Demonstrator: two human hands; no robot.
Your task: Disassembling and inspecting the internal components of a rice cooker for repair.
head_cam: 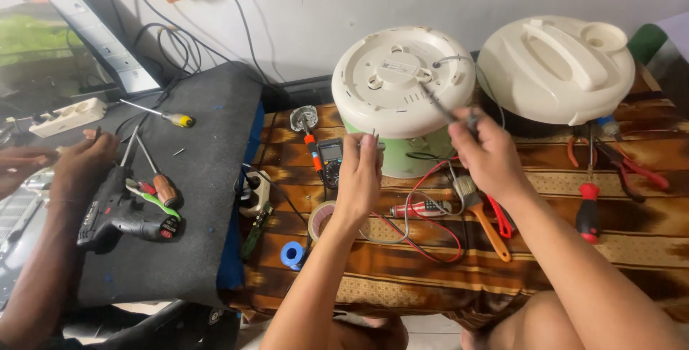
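An upturned cream rice cooker [402, 84] with a pale green body stands on the patterned cloth, its base facing up. My right hand [488, 152] grips a thin screwdriver [438, 106] whose tip rests on the cooker's base. My left hand [361, 178] is raised beside the cooker's lower left side, fingers closed around a small thing I cannot make out. Red and grey wires [423, 231] trail from the cooker under both hands.
A cream lid [556, 70] lies at the right, with red-handled pliers [631, 167] and a screwdriver [588, 210] beside it. A paintbrush [484, 217], multimeter [330, 157] and tape rolls [293, 254] lie near my hands. Another person's hand [82, 163] rests by a black drill [122, 213] on the dark mat.
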